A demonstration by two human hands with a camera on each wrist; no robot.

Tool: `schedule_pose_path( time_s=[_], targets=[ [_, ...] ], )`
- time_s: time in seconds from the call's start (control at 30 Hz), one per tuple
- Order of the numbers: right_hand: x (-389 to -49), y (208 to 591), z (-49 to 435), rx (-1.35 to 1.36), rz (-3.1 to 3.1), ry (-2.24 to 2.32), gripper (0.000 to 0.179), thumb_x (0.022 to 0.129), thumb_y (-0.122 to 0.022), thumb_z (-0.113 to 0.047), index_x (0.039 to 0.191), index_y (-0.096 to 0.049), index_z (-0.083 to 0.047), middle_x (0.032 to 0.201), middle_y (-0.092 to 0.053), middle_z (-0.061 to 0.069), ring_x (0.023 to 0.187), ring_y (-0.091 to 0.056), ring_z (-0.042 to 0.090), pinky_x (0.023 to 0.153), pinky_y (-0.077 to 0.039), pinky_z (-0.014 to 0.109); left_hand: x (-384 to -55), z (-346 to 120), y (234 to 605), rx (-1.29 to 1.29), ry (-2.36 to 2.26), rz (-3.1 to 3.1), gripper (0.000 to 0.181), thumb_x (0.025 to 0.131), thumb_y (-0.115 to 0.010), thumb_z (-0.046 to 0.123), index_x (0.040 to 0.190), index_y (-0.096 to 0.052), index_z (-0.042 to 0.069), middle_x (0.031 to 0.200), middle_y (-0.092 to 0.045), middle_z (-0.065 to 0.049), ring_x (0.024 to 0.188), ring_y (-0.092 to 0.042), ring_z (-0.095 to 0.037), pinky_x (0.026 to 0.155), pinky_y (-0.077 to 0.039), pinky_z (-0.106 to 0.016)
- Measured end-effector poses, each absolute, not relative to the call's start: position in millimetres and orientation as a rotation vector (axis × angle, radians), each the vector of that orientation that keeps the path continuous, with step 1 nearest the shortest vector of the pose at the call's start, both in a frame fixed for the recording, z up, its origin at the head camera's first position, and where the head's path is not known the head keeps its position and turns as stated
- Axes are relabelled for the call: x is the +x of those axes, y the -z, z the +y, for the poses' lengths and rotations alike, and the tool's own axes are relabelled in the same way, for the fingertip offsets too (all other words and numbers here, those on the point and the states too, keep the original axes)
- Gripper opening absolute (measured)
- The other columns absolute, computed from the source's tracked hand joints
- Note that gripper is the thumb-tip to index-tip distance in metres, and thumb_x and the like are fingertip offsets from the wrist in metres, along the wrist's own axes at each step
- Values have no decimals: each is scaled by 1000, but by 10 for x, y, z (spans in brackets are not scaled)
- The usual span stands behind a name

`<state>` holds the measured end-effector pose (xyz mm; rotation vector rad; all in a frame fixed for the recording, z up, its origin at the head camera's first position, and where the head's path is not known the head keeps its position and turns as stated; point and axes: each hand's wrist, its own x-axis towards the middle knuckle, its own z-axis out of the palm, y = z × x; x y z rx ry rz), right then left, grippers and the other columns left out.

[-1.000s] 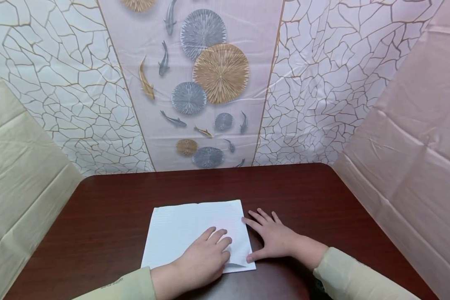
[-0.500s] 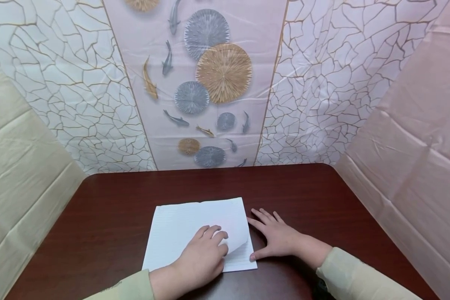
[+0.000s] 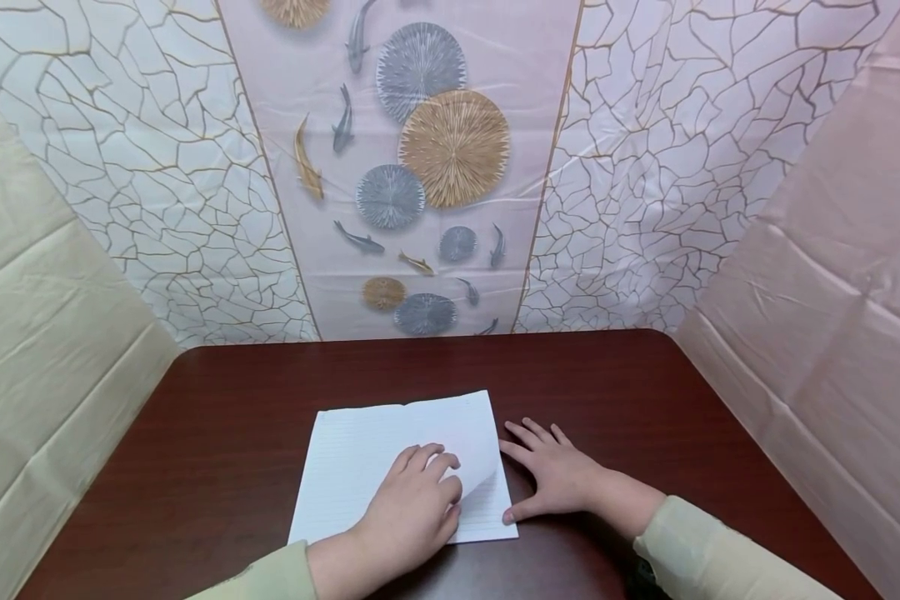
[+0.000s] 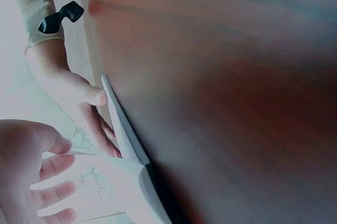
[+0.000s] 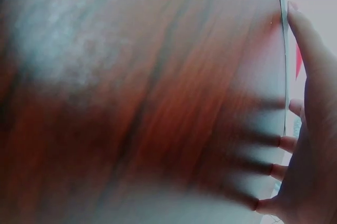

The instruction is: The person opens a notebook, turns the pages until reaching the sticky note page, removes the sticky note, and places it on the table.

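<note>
An open notebook with white lined pages lies on the dark red-brown table. My left hand is over its right half and pinches a page between thumb and index finger; the other fingers are bent. That page's lower right corner is lifted and curls leftward, baring the lined sheet beneath. In the left wrist view the raised page runs from the thumb and index finger to the notebook's spine. My right hand has its fingers spread on the table, thumb tip and index fingertip at the notebook's right edge.
The table extends around the notebook. A patterned cloth hangs behind it, with beige cloths along both sides. A black strap sits at the right sleeve's cuff.
My left hand has lifted the page's lower right corner and drawn it leftward, baring more of the sheet below. The right hand stays by the notebook's right edge. The head view has shifted slightly.
</note>
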<state>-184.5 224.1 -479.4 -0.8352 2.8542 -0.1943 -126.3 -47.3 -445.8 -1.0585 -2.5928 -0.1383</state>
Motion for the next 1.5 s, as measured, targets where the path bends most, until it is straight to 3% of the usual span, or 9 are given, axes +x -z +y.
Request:
schedule_pose_path(
  time_s=[0.67, 1.5],
  targets=[
    [-1840, 4729, 2186, -836, 2823, 250, 109, 66, -59, -88, 154, -37, -29, 161, -27, 10, 148, -19, 40, 109, -19, 71, -1403, -661, 4089, -829, 327, -2481, 6, 87, -67, 25, 83, -68, 20, 117, -63, -1, 123, -51, -29, 106, -36, -49],
    [-1847, 4736, 2213, -818, 2791, 273, 110, 66, -60, -88, 156, -33, -29, 162, -23, 11, 148, -15, 40, 109, -16, 72, -1257, -1530, 4158, -498, 373, -2462, 12, 84, -65, 17, 72, -66, 20, 113, -65, -7, 122, -51, -36, 104, -31, -55]
  ],
)
